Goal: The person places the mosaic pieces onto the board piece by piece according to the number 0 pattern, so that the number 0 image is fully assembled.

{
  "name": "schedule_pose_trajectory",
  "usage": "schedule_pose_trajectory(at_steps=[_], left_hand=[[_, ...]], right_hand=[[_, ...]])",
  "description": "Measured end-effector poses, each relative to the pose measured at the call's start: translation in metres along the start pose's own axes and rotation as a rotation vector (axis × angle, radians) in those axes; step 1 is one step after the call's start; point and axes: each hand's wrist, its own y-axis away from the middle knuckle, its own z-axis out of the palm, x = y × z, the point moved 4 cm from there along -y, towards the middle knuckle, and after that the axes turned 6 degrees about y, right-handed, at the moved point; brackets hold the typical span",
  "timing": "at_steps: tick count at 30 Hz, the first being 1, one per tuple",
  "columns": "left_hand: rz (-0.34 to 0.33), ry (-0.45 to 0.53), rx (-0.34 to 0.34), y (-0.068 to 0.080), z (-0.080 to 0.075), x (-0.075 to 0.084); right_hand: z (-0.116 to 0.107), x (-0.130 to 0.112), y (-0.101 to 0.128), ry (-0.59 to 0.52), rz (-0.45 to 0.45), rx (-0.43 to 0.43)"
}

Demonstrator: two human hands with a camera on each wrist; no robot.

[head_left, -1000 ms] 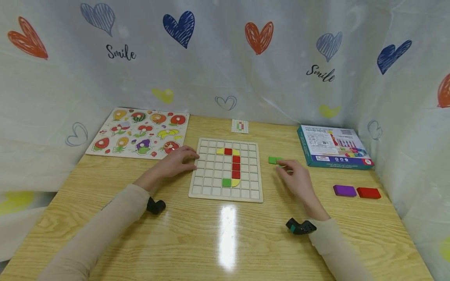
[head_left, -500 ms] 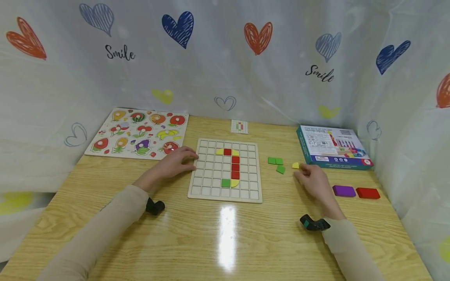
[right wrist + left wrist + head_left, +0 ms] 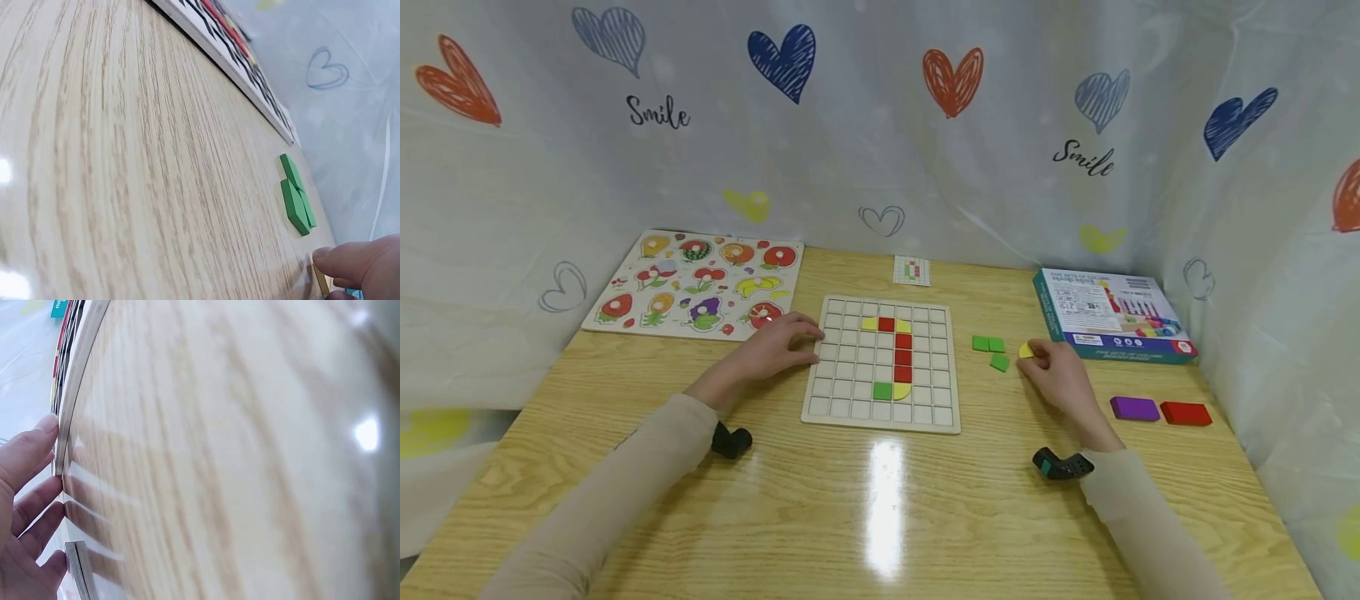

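My left hand rests its fingertips on the left edge of a wooden grid board. In the left wrist view, thumb and fingers meet the board's rim fairly straight. Set in the grid are red squares, yellow curved pieces and a green square, forming a hooked shape. To the right of the board, my right hand pinches a yellow curved tile between thumb and fingers, close over the table. Left of that hand lie three green square tiles, also visible in the right wrist view.
A small pattern card lies behind the board. At the back left is a fruit puzzle board; a colourful box stands at the back right. Purple and red blocks lie near the right edge. A printed curtain surrounds the table.
My right hand moved right from the green tiles, uncovering them, to the yellow tile. It now grips that tile and has shifted it slightly left. The left hand stays put.
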Motion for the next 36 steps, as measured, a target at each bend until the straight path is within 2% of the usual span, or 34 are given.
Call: schedule_pose_trajectory(at_steps=[7,19,24,33,36], left_hand=[[0.005,-0.005,-0.002,-0.001,0.0,0.0],[0.002,-0.007,0.0,0.001,0.001,-0.001],[-0.005,-0.01,0.001,0.001,0.002,-0.003],[-0.01,-0.006,0.01,0.001,0.001,-0.001],[-0.004,-0.008,0.01,0.001,0.001,-0.001]], right_hand=[[-0.001,-0.002,-0.002,0.047,-0.018,0.009],[-0.002,-0.002,0.002,0.076,0.006,0.013],[-0.001,-0.002,0.01,0.075,0.016,-0.009],[-0.001,-0.012,0.03,0.055,-0.016,-0.084],[0.0,-0.016,0.033,0.053,-0.032,-0.081]])
